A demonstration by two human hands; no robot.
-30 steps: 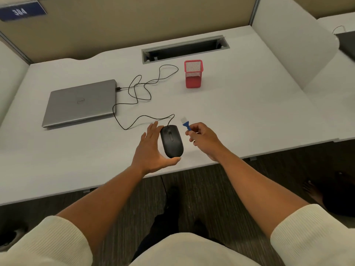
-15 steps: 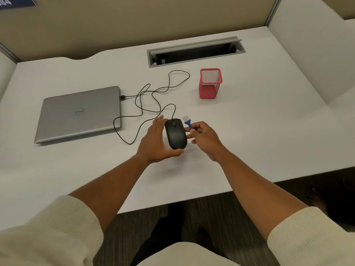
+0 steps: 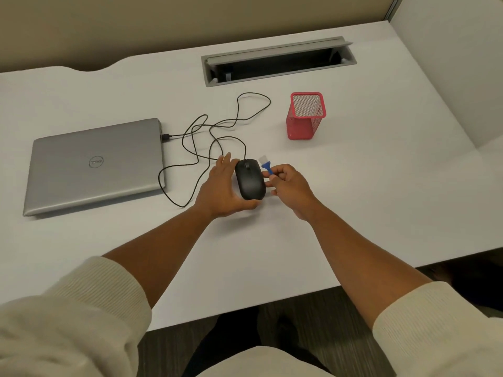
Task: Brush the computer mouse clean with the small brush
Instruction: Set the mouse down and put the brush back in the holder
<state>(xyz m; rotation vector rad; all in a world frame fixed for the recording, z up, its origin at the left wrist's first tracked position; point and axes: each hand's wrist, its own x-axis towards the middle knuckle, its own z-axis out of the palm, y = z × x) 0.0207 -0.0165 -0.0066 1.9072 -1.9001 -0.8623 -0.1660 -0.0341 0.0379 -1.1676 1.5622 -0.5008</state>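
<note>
A black wired computer mouse (image 3: 250,179) lies on the white desk (image 3: 381,202) near its middle. My left hand (image 3: 221,190) cups the mouse from its left side and back, thumb under its near end. My right hand (image 3: 290,187) pinches the blue handle of a small brush (image 3: 265,165), whose white bristles point up and away, just right of the mouse's front. The bristles sit close beside the mouse; I cannot tell if they touch it.
A closed silver laptop (image 3: 94,164) lies at the left, with the mouse's black cable (image 3: 215,131) looping to it. A red mesh pen cup (image 3: 306,115) stands behind right. A grey cable slot (image 3: 277,62) runs along the back. Partition walls enclose the desk.
Both hands with the mouse and brush have shifted farther from the desk's front edge. The brush has come closer to the mouse's right front.
</note>
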